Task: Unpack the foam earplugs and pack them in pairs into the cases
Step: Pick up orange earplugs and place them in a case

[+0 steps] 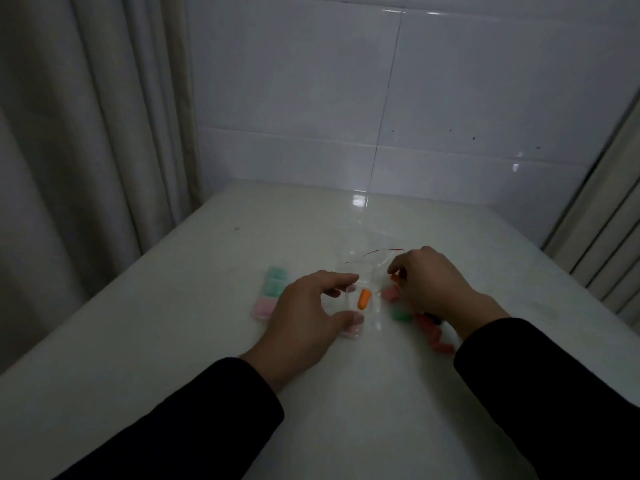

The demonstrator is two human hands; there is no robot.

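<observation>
An open clear case (pixel 360 317) lies on the white table (pixel 207 341) with one orange earplug (pixel 364 299) in it. My left hand (pixel 308 310) holds this case between thumb and fingers. My right hand (pixel 433 285) pinches a second orange earplug (pixel 396 278) just right of the case. Several loose earplugs lie by my right hand: pink ones (pixel 391 294), a green one (pixel 401 315) and red ones (pixel 438 341). A clear plastic bag (pixel 367 261) with a red strip lies behind the case.
A green case (pixel 275 280) and a pink case (pixel 264 306) lie left of my left hand. A tiled wall stands behind the table, with curtains at the left and right. The table's left edge runs diagonally toward me.
</observation>
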